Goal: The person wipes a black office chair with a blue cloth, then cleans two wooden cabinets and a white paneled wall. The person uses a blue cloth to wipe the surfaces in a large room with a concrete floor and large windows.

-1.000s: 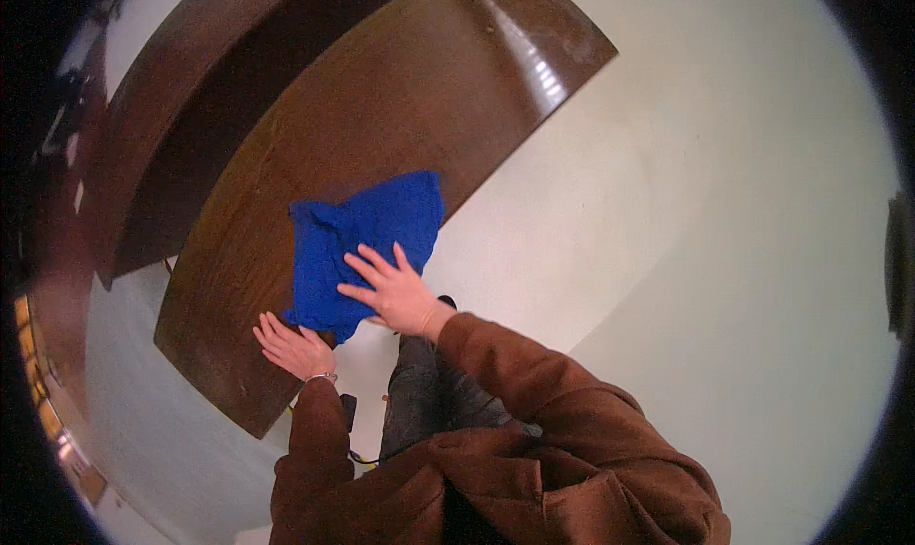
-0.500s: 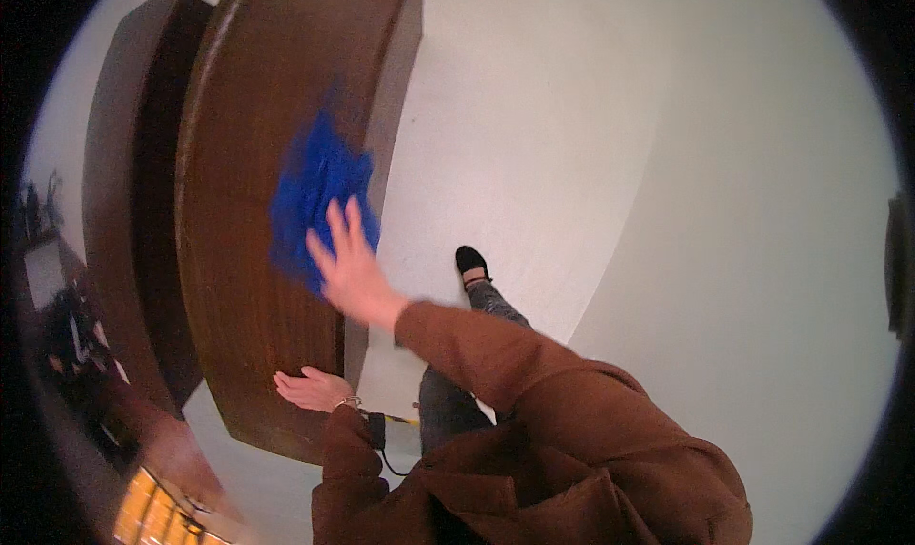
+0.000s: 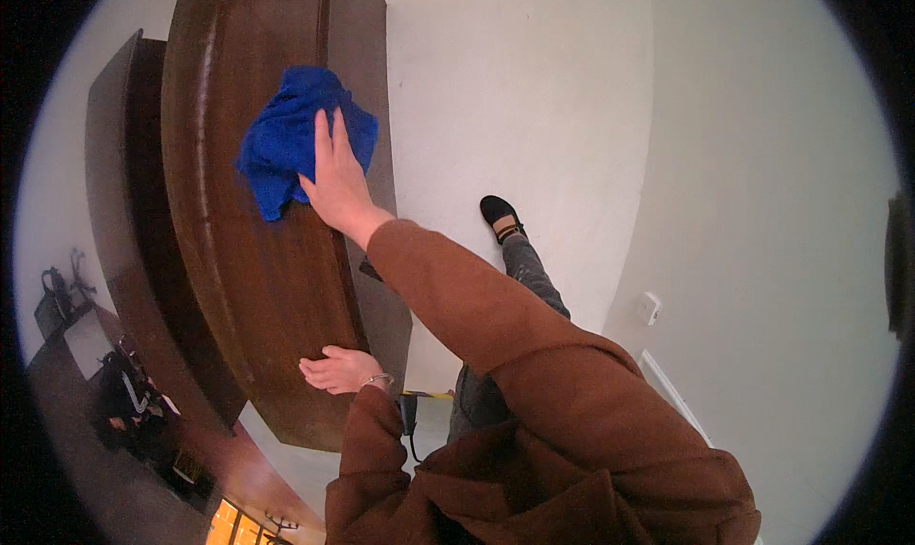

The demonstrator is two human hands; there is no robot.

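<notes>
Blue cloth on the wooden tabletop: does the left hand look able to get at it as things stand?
Probably yes, with a stretch: the left hand is apart from the blue cloth, but the wooden tabletop between looks unobstructed; the right hand covers only part of the cloth.

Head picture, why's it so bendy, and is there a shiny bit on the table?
Head view: a fisheye lens bows the edges of the table and leaves the corners black; also head view, a pale streak, probably glare, runs along its left side.
</notes>
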